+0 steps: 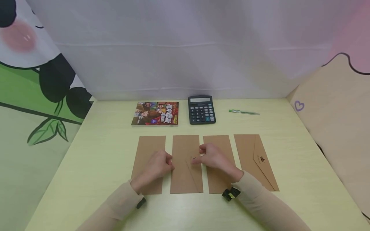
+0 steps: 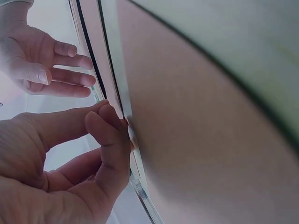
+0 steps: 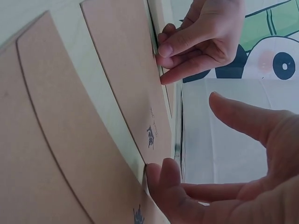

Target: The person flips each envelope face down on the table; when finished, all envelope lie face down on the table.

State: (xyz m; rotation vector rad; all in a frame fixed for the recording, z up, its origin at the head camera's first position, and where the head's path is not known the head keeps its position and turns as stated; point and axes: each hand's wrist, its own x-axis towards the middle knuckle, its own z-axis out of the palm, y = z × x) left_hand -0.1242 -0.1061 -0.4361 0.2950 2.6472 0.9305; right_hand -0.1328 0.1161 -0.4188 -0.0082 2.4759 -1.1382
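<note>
Four brown paper envelopes lie in a row on the table: a leftmost envelope (image 1: 151, 144), a second envelope (image 1: 180, 178), a third envelope (image 1: 218, 141) and a rightmost envelope (image 1: 247, 146) with its printed flap showing. My left hand (image 1: 157, 165) rests over the leftmost one, its loosely bent fingertips at the second envelope's left edge. Above that envelope's right edge, my right hand (image 1: 212, 157) has its thumb and fingers spread apart. In the right wrist view, the right hand's fingertips (image 3: 156, 179) are by an envelope edge and the thumb stands clear.
Behind the envelopes lie a colourful book (image 1: 156, 114), a black calculator (image 1: 201, 110) and a green pen (image 1: 244, 112). A white curtain (image 1: 179, 64) hangs at the table's far edge. Printed panels flank the pale table (image 1: 289, 154).
</note>
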